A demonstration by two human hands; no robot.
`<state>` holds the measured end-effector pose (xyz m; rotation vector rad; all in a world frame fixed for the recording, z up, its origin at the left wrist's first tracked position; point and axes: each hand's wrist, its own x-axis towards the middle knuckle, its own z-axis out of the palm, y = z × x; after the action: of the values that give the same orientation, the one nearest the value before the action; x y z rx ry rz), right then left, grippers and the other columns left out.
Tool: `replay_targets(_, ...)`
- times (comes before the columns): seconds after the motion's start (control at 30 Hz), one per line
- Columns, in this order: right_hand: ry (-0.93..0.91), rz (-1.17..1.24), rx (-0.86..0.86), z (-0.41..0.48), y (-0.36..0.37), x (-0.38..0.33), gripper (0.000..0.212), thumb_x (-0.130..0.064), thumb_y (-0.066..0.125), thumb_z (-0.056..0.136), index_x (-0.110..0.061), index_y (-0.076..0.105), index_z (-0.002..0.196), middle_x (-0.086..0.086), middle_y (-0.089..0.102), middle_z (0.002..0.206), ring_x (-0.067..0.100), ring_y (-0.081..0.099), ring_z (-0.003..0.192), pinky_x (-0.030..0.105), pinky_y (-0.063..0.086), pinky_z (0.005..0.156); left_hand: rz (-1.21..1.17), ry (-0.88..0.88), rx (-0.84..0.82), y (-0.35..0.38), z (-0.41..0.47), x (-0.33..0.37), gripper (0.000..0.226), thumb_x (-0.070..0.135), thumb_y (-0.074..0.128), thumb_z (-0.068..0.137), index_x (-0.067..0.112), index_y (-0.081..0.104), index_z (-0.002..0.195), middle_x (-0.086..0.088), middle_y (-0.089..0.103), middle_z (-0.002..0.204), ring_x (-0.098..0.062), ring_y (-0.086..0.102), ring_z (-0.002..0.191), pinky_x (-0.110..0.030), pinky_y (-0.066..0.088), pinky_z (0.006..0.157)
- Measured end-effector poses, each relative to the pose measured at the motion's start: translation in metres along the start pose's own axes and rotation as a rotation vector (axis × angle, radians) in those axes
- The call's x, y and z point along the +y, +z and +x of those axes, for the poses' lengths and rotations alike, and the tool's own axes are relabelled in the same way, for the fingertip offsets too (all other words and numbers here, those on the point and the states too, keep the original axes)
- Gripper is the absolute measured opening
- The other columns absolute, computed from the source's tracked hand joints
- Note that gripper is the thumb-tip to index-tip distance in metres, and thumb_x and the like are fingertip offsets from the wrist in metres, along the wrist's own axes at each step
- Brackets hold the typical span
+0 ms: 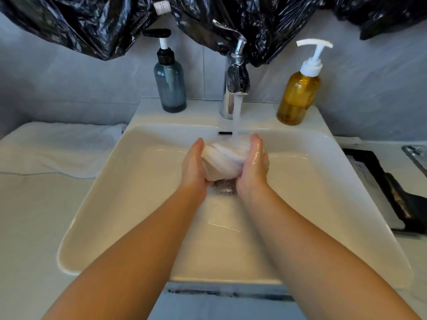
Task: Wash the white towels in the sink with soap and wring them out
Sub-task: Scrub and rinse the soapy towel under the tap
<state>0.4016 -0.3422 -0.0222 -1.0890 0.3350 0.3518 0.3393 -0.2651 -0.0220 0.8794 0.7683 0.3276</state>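
Both hands, left hand (pixel 193 162) and right hand (pixel 253 161), cupped round balled white towel (pixel 220 158) under faucet (pixel 235 77) stream. Looked like rinse step; next probably twist hard to wring.

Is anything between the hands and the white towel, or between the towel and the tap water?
Nothing visible: the left hand and right hand cup the bunched towel directly, and the stream lands straight on it.

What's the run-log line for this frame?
phase: rinse | left hand, right hand: grip balled towel | tap: running | second towel: on counter
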Motion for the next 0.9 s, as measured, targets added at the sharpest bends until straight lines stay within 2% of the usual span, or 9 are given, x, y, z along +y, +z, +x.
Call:
replay_targets(0.1, -0.035, 0.002, -0.017, 0.005, 0.002, -0.002, 0.037, -0.044, 0.061, 0.090, -0.021, 0.056, 0.118, 0.008, 0.068, 0.110, 0.028, 0.067, 0.102, 0.050, 0.056, 0.092, 0.020, 0.046, -0.010, 0.000, 0.003, 0.001, 0.053, 0.056, 0.057, 0.090, 0.018, 0.059, 0.128, -0.008, 0.068, 0.120, -0.026, 0.065, 0.108, -0.046, 0.053, 0.095)
replay_targets(0.23, 0.010, -0.067, -0.064, 0.005, 0.004, -0.003, 0.057, -0.059, 0.058, 0.082, -0.025, 0.054, 0.127, 0.007, 0.067, 0.114, 0.029, 0.066, 0.100, 0.049, 0.056, 0.092, 0.087, 0.105, -0.019, 0.000, 0.000, 0.005, 0.049, 0.056, 0.054, 0.093, 0.020, 0.053, 0.126, -0.009, 0.063, 0.120, -0.029, 0.062, 0.108, -0.049, 0.055, 0.093)
replay_targets(0.33, 0.022, -0.100, -0.078, -0.002, 0.002, -0.010, 0.048, -0.059, 0.053, 0.086, -0.021, 0.058, 0.115, 0.010, 0.070, 0.105, 0.031, 0.068, 0.095, 0.049, 0.057, 0.088, 0.156, 0.117, -0.047, 0.005, -0.013, 0.009, 0.045, 0.057, 0.052, 0.093, 0.022, 0.049, 0.121, -0.012, 0.059, 0.120, -0.033, 0.059, 0.109, -0.055, 0.055, 0.089)
replay_targets(0.4, 0.033, -0.097, -0.113, -0.001, -0.001, -0.018, 0.051, -0.061, 0.051, 0.087, -0.018, 0.059, 0.114, 0.012, 0.071, 0.103, 0.034, 0.068, 0.094, 0.052, 0.057, 0.086, 0.224, 0.137, -0.072, 0.009, -0.022, 0.012, 0.045, 0.057, 0.050, 0.094, 0.021, 0.047, 0.121, -0.014, 0.057, 0.120, -0.035, 0.058, 0.108, -0.054, 0.056, 0.087)
replay_targets(0.53, 0.082, -0.115, -0.272, -0.005, -0.015, -0.035, 0.067, -0.064, 0.055, 0.078, -0.020, 0.057, 0.128, 0.021, 0.066, 0.120, 0.047, 0.065, 0.101, 0.070, 0.050, 0.081, 0.309, 0.219, -0.149, 0.012, -0.039, 0.019, 0.041, 0.054, 0.047, 0.097, 0.020, 0.045, 0.121, -0.015, 0.055, 0.121, -0.035, 0.058, 0.109, -0.052, 0.057, 0.085)
replay_targets(0.63, 0.089, -0.174, -0.412, -0.021, -0.028, -0.044, 0.056, -0.051, 0.055, 0.089, -0.016, 0.051, 0.133, 0.023, 0.061, 0.124, 0.045, 0.062, 0.106, 0.065, 0.054, 0.077, 0.401, 0.259, -0.170, 0.010, -0.039, 0.025, 0.042, 0.055, 0.044, 0.098, 0.020, 0.046, 0.122, -0.014, 0.056, 0.121, -0.035, 0.058, 0.110, -0.053, 0.057, 0.087)
replay_targets(0.7, 0.025, -0.188, -0.378, -0.017, -0.027, -0.045, 0.053, -0.046, 0.060, 0.090, -0.018, 0.048, 0.134, 0.019, 0.061, 0.123, 0.042, 0.064, 0.104, 0.064, 0.056, 0.076, 0.504, 0.287, -0.220, 0.005, -0.037, 0.028, 0.042, 0.056, 0.040, 0.099, 0.022, 0.046, 0.123, -0.012, 0.056, 0.120, -0.033, 0.059, 0.110, -0.049, 0.057, 0.089)
replay_targets(0.77, -0.060, -0.195, -0.311, -0.013, -0.018, -0.049, 0.058, -0.048, 0.071, 0.082, -0.022, 0.052, 0.130, 0.016, 0.063, 0.119, 0.042, 0.065, 0.100, 0.066, 0.056, 0.074, 0.592, 0.330, -0.328, -0.002, -0.029, 0.033, 0.044, 0.057, 0.042, 0.099, 0.023, 0.046, 0.127, -0.010, 0.057, 0.121, -0.030, 0.061, 0.110, -0.046, 0.057, 0.090)
replay_targets(0.9, -0.127, -0.317, -0.301, -0.005, -0.003, -0.057, 0.067, -0.052, 0.077, 0.063, -0.025, 0.058, 0.122, 0.012, 0.068, 0.113, 0.037, 0.068, 0.097, 0.059, 0.058, 0.073, 0.737, 0.387, -0.490, -0.013, -0.020, 0.046, 0.051, 0.045, 0.061, 0.093, 0.020, 0.045, 0.134, -0.011, 0.060, 0.125, -0.027, 0.067, 0.107, -0.045, 0.058, 0.089)
